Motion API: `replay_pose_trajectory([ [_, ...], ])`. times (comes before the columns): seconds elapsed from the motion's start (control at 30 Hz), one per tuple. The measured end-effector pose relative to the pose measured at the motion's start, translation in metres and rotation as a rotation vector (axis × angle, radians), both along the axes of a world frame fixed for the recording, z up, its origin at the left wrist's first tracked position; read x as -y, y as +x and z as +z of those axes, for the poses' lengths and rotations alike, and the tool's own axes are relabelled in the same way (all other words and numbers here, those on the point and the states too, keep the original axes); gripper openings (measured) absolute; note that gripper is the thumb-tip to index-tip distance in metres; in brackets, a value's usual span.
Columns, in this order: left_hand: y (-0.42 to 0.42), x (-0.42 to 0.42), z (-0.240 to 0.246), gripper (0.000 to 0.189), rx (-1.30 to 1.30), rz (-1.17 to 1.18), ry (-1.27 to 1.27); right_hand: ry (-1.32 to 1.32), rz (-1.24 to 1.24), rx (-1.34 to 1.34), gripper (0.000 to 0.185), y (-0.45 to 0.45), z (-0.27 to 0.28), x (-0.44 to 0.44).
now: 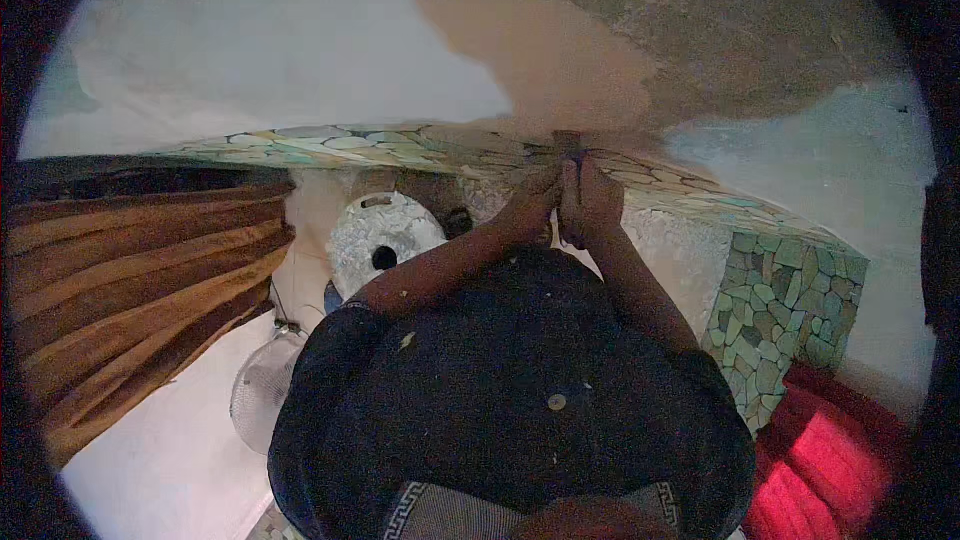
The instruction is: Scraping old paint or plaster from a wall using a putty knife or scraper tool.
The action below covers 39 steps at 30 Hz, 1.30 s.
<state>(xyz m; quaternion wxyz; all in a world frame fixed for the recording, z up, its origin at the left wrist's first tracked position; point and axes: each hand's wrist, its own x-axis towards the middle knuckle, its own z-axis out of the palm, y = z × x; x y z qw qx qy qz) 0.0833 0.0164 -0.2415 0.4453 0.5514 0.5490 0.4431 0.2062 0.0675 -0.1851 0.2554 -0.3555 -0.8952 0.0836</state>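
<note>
My left hand (pixel 534 199) and my right hand (pixel 598 199) are close together in front of my chest, near the wall. The right hand's fingers are curled. Between and just above the hands shows the end of a small dark object (pixel 568 142); both hands seem closed around it. Blur and low light hide its exact kind. The wall (pixel 300 37) before me is pale, with a tan patch (pixel 555 52) and a rough grey-brown patch (pixel 697 22). A stone-patterned band (pixel 352 141) runs along it behind the hands.
Below my left forearm is a white-splattered round top (pixel 397 229) with a dark hole. An electric fan (pixel 262 397) stands at lower left, beside a brown curtain (pixel 150 270). To the right are a stone-patterned panel (pixel 787 300) and a red cloth (pixel 832 457).
</note>
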Motion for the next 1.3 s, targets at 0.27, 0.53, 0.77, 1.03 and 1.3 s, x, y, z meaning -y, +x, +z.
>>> replay_pose_trajectory([
  [0.27, -0.006, 0.001, 0.038, 0.037, 0.099, 0.019, -0.294, -0.086, -0.099, -0.199, 0.027, -0.017, -0.008, -0.004],
  [0.53, 0.002, 0.007, -0.006, 0.036, -0.149, 0.15, 0.229, -0.552, -0.244, -0.489, 0.029, -0.024, -0.015, 0.008],
  [0.77, 0.001, 0.007, -0.008, 0.035, -0.298, 0.248, 0.277, -0.476, -0.224, -0.462, 0.03, -0.027, -0.007, 0.008],
  [1.03, -0.01, 0.004, 0.029, 0.032, 0.0, 0.188, 0.095, -0.619, -0.212, -0.477, 0.026, -0.03, -0.002, 0.004],
  [1.3, -0.014, 0.013, 0.048, 0.033, -0.088, 0.156, 0.032, -0.528, -0.198, -0.581, 0.023, -0.034, -0.021, 0.007],
])
